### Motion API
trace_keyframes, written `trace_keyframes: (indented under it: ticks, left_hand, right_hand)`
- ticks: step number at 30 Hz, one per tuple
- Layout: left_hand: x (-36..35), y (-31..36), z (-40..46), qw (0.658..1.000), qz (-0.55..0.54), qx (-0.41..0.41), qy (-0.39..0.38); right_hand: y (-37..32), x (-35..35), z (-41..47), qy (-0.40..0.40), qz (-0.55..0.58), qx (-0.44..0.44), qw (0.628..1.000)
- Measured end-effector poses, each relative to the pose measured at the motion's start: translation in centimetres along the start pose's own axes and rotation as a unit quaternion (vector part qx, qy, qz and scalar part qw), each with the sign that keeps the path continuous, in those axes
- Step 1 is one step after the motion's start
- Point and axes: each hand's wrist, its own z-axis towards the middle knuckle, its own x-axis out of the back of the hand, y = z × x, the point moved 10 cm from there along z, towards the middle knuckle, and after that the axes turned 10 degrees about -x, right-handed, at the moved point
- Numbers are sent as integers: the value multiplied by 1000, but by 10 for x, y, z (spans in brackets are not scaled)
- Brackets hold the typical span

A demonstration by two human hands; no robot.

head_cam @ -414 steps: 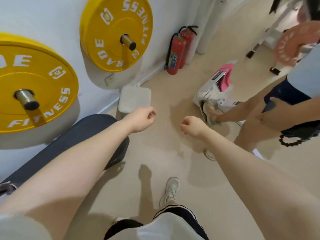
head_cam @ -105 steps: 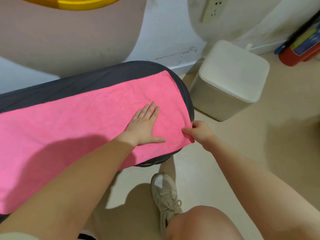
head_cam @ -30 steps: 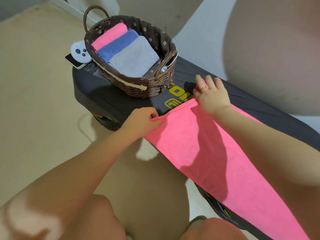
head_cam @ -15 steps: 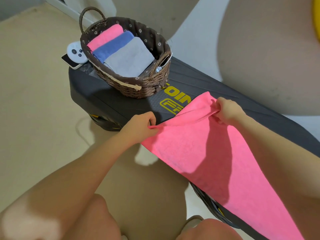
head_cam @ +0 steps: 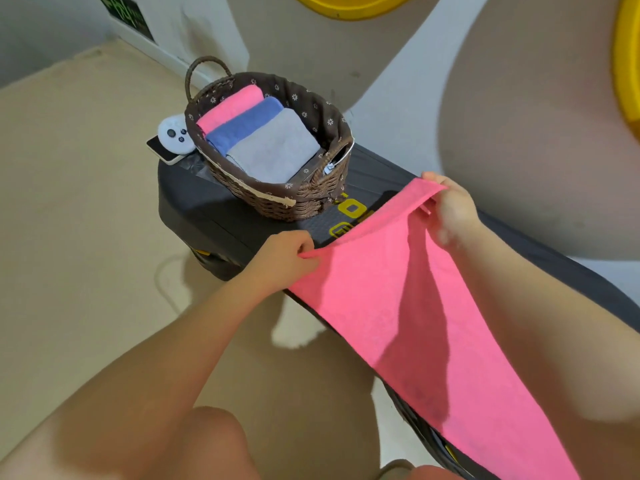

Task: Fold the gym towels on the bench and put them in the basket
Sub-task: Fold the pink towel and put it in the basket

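A long pink towel (head_cam: 408,317) lies along the black bench (head_cam: 214,209). Its left end is lifted off the pad. My left hand (head_cam: 280,259) pinches the near corner of that end. My right hand (head_cam: 452,211) pinches the far corner, raised a little higher. At the bench's far left end stands a brown wicker basket (head_cam: 298,200) with a dark flowered lining. Three folded towels lie side by side in it: a pink one (head_cam: 230,107), a blue one (head_cam: 247,124) and a grey one (head_cam: 275,148).
A white game controller (head_cam: 171,135) lies on a phone (head_cam: 161,154) at the bench's left tip, behind the basket. Yellow weight plates (head_cam: 346,5) hang on the wall above. Beige floor spreads to the left. My knees show at the bottom edge.
Both hands have lifted the towel's left end higher off the bench since half a second ago; one second ago my right hand lay on the far corner, now it pinches it.
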Motion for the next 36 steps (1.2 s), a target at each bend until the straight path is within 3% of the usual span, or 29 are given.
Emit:
trace_keyframes:
  ticks: [5, 10, 17, 22, 28, 31, 36]
  left_hand:
    - [52, -8, 5, 983, -144, 32, 112]
    - [67, -10, 8, 979, -162, 40, 114]
    - [125, 12, 12, 952, -224, -11, 208]
    - [74, 86, 21, 957, -266, -101, 58]
    - [-23, 116, 21, 960, -250, -103, -68]
    - [-70, 132, 10, 948, -277, -95, -127]
    - [-135, 160, -5, 932, -289, -88, -202]
  right_hand:
    - [-7, -21, 22, -9, -12, -8, 1000]
    - [-31, -61, 24, -45, -23, 49, 998]
    - [-81, -111, 3, -111, -5, 69, 991]
    - [-77, -62, -16, -62, -74, 66, 993]
    - [-62, 64, -31, 88, -233, 53, 967]
    - [-56, 108, -36, 117, -231, 38, 965]
    - [-45, 157, -49, 97, -170, -1, 981]
